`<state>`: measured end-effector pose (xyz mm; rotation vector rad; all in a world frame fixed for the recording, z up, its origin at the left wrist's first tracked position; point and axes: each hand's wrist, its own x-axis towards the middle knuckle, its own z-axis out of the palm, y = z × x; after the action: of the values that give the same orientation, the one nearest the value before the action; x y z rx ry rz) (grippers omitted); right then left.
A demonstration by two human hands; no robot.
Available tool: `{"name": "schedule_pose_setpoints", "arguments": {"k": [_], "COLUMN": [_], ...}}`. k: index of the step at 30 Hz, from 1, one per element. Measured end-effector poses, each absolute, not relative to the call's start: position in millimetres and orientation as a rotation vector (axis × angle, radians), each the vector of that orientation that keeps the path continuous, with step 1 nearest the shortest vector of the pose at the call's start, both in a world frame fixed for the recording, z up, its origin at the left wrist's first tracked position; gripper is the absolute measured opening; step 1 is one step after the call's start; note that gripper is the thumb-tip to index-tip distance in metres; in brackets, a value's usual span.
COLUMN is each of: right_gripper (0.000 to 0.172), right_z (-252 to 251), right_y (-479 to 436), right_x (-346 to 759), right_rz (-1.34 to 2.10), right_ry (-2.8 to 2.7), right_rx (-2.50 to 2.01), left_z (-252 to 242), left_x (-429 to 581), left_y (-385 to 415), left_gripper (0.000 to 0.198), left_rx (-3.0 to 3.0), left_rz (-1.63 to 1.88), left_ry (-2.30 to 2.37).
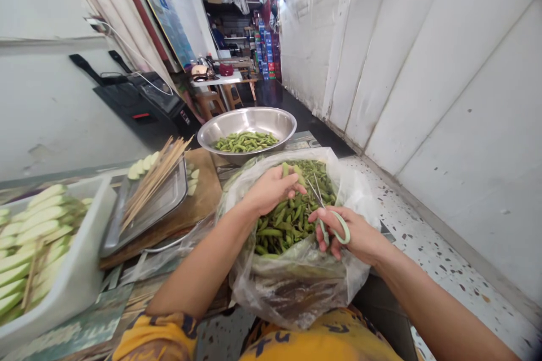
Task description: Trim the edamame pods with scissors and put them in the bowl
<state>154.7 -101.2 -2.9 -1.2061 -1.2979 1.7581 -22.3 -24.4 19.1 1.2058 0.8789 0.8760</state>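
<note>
My left hand (pixel 271 187) is closed, with a green edamame pod (pixel 285 169) pinched at its fingertips. Through the handle loops of a pair of scissors (pixel 347 232) go the fingers of my right hand (pixel 359 234); their pale green blades end stands apart, pointing up towards the left hand. Both hands are over a clear plastic bag (pixel 296 287) opened wide, with many edamame pods (pixel 283 228) inside. Just beyond the bag, a steel bowl (pixel 271 117) holds more pods (pixel 245 142).
To the left lies a metal tray (pixel 161 208) with wooden skewers (pixel 152 180) and pale slices, on a wooden board (pixel 205 172). A white bin (pixel 91 242) of sliced green vegetable stands further left. A white wall (pixel 423 67) runs along the right.
</note>
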Motion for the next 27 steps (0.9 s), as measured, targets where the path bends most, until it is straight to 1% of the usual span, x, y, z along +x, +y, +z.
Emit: {"name": "schedule_pose_setpoints", "arguments": {"k": [5,14,20,27], "right_gripper": [0.049,0.049,0.05,0.05], "right_z": [-3.9,-4.6,-5.6,-5.9], "right_y": [-101.7,-102.1,-102.4,-102.2], "right_x": [152.1,152.5,152.7,153.5], "right_rz": [1.752,1.738,1.721,1.708], "right_ry": [-1.305,-1.174,-1.162,-1.194], "right_rx": [-1.201,-1.154,-1.147,-1.124], "left_z": [15.9,20.1,19.2,19.8], "left_x": [-18.1,-15.6,-15.2,-13.4], "left_y": [-29.5,-37.2,-39.5,-42.4], "left_gripper": [0.016,0.012,0.017,0.013], "left_rx": [1.145,1.228,1.266,1.368], "left_rz": [0.892,0.812,0.8,0.87], "left_ry": [0.823,0.892,0.889,1.008]}}
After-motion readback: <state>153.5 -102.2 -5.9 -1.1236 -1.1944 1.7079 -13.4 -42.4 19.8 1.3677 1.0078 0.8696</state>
